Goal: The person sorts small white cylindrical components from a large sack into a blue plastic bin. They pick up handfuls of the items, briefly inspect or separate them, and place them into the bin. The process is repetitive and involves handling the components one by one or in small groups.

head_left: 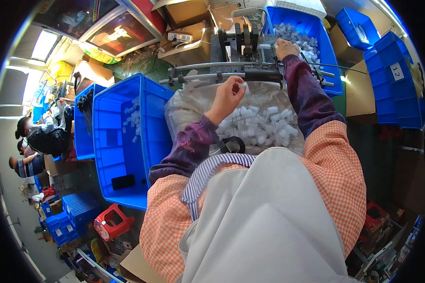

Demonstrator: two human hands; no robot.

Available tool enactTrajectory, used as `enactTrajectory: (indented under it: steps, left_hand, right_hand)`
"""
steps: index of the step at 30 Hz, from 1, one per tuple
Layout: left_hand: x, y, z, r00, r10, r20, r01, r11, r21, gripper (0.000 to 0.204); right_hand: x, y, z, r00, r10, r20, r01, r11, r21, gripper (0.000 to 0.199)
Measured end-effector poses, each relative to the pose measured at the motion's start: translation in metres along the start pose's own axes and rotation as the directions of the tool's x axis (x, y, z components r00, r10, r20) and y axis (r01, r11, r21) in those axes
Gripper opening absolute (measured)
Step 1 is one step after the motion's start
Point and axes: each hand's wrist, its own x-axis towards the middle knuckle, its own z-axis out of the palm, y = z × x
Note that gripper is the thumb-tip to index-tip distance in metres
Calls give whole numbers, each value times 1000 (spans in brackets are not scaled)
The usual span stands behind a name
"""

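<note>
My left hand (225,100) is closed in a pinch on a small white plastic piece (242,85), above the front of a bench machine. My right hand (286,48) reaches farther forward, its fingers curled beside the machine's metal block (267,52); what they hold, if anything, is too small to make out. Between my forearms, many translucent white plastic pieces (262,126) lie heaped on a plastic-lined surface, with thin springs or wire coils seemingly among them. Metal rails (226,75) with a black roller (264,76) run across in front of this heap.
Right of the machine, a blue bin (329,45) holds more white pieces. At left, a large blue crate (120,101) contains a few pieces and a dark flat object (123,182). A red stool (113,222), stacked blue crates (395,80), cardboard boxes and other people surround the station.
</note>
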Motion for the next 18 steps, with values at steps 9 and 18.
enactTrajectory:
  steps: [9,18]
  left_hand:
    - [10,-13,23,995,-57,79,70,983,-172,18]
    - [6,-3,15,997,-23,76,29,996,-85,17]
  right_hand:
    - [-6,46,8,951,70,-300,-85,996,-38,20]
    - [9,33,21,965,-257,-51,247,958,-148,19]
